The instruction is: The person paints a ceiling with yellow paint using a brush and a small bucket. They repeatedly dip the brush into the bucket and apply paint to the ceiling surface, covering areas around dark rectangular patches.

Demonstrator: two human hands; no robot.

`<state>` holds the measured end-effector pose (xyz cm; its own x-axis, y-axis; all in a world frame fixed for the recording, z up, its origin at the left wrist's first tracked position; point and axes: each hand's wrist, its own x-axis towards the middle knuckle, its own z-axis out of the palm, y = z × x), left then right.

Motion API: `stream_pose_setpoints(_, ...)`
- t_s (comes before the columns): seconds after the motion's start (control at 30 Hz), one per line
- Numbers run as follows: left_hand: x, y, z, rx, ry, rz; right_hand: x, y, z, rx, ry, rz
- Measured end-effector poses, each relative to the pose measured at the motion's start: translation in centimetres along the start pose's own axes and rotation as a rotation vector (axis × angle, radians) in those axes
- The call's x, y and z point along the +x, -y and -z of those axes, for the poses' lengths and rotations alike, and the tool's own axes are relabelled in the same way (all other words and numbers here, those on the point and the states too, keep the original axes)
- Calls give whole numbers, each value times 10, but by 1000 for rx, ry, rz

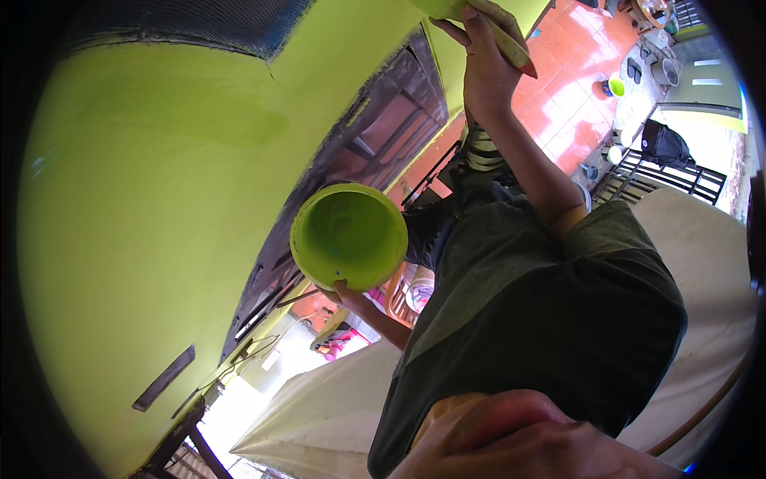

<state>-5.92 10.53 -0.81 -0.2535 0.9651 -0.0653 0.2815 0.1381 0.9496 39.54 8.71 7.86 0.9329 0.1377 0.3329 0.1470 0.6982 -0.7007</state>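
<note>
My left hand holds a round paint bucket at its lower rim, thumb over the edge and the other fingers hidden beneath. The bucket's mouth faces me, and its inside is coated in lime green. High in the picture, my right hand is closed around a paintbrush with a worn wooden handle and a reddish end. Its green-covered head is cut off by the top edge, near the wall. A lime-green wall fills the left side, with a darker patch that looks wet.
A dark-framed window is set in the wall, with mesh above. Beyond my right arm are orange floor tiles, a small green-smeared pail, a grey bucket and a black backpack. Beige sheeting hangs behind me.
</note>
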Motion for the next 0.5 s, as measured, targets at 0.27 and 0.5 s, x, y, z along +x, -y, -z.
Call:
stream_pose_setpoints(0.27, 3, 0, 2, 35, -31, 87, -23, -8, 54, -146, -169, -179)
stream_pose_setpoints(0.5, 13, 17, 9, 68, -22, 18, -1, 12, 9, -150, -150, -209)
